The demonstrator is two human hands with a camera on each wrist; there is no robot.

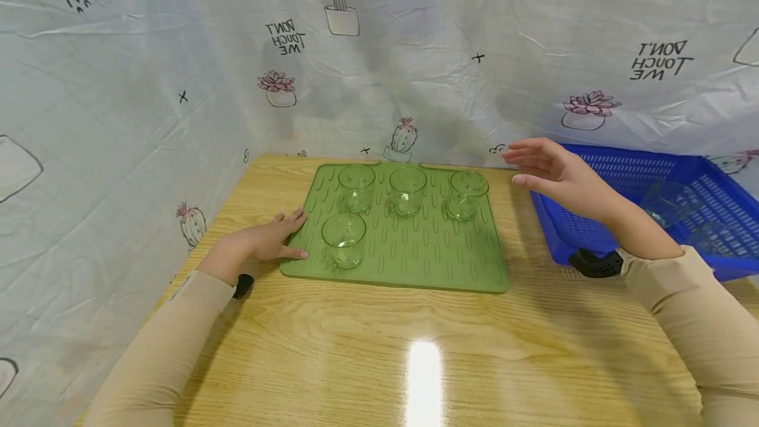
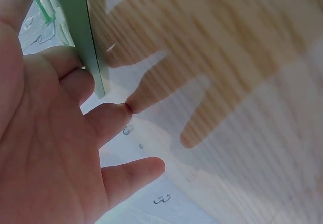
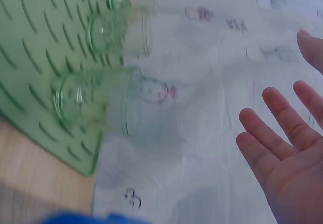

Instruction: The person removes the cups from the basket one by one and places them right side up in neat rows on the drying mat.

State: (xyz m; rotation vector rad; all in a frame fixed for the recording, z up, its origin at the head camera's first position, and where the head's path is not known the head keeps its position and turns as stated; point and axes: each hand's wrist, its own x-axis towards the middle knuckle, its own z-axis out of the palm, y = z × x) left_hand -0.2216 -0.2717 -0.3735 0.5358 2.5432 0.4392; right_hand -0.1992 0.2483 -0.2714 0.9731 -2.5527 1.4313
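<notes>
On a green drying mat point(image 1: 415, 265) three clear glasses stand in the back row: a left one point(image 1: 356, 190), a middle one point(image 1: 408, 191) and a right one point(image 1: 466, 196). One more glass point(image 1: 345, 240) stands at the front left. My left hand point(image 1: 268, 240) rests at the mat's left edge, fingers spread; in the left wrist view its fingertips touch the mat's side point(image 2: 83, 37). Holding nothing, my right hand point(image 1: 560, 176) hovers between the mat and a blue basket, its fingers loosely extended. The right wrist view shows the right glass point(image 3: 98, 100) apart from that hand.
The blue plastic basket point(image 1: 548, 232) sits on the right of the wooden table point(image 1: 332, 341), with glasses point(image 1: 667, 203) inside it. A printed white sheet point(image 1: 367, 84) hangs close behind the mat and along the left side.
</notes>
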